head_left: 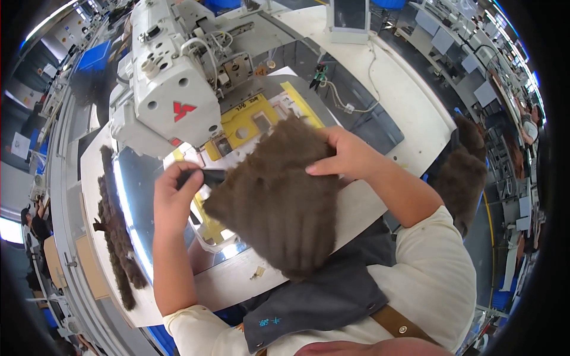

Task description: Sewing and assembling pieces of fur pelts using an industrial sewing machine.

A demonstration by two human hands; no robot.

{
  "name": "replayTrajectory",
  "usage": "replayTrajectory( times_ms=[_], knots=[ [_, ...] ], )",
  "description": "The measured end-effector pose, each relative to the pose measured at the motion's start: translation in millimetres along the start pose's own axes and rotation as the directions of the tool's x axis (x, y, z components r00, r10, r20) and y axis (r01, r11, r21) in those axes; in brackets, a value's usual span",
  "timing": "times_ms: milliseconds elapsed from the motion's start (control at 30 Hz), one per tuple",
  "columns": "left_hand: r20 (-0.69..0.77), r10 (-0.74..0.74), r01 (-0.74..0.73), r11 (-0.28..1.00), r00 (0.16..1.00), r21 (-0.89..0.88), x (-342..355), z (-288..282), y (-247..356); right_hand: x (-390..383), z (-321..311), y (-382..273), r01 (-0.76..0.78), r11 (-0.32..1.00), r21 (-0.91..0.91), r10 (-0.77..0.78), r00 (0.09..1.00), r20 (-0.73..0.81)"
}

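A large brown fur piece (270, 207) lies across the front of the sewing machine's bed, partly over a yellow template plate (243, 128). My right hand (338, 157) grips its upper right, thumb on the fur and fingers mostly hidden behind it. My left hand (180, 187) is closed on a narrow dark strip (212, 177) at the fur's left corner; whether the strip is attached cannot be made out. Above stands the white sewing machine head (172, 83), with its needle area over the template.
Dark fur strips (119, 225) lie at the left. More fur pieces (460, 178) hang at the right. Snips (318, 76), a white cord (350, 108) and a small screen (349, 18) are at the back right. Co-workers (35, 221) (528, 127) sit at stations on both sides.
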State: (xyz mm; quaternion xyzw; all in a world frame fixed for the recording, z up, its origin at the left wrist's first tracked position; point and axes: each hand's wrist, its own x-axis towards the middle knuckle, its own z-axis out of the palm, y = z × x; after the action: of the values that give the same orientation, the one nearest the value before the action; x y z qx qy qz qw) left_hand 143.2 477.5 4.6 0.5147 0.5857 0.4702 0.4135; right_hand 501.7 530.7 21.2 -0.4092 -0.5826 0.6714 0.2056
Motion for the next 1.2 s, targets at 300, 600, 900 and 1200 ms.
replayTrajectory(
  times_ms=[300, 600, 900, 1200],
  knots=[
    [0.138, 0.029, -0.108, 0.779, 0.99, 0.618, -17, 27, -23, 13, 3, 29, -0.031, 0.999, -0.012, 0.031, 0.999, 0.018],
    [0.282, 0.008, 0.07, 0.961, 0.959, -0.266, -25, 15, -13, -21, 12, 18, 0.266, 0.915, -0.302, -0.323, 0.934, -0.155],
    [0.242, 0.253, -0.226, 0.965, 0.937, -0.133, -76, 12, 58, -63, 14, 11, 0.125, 0.931, 0.344, -0.228, 0.933, 0.279],
    [0.269, 0.168, -0.152, 0.985, 0.948, -0.078, -131, 16, 86, -70, 26, 1, 0.635, 0.77, -0.066, -0.604, 0.758, 0.247]
  ],
)
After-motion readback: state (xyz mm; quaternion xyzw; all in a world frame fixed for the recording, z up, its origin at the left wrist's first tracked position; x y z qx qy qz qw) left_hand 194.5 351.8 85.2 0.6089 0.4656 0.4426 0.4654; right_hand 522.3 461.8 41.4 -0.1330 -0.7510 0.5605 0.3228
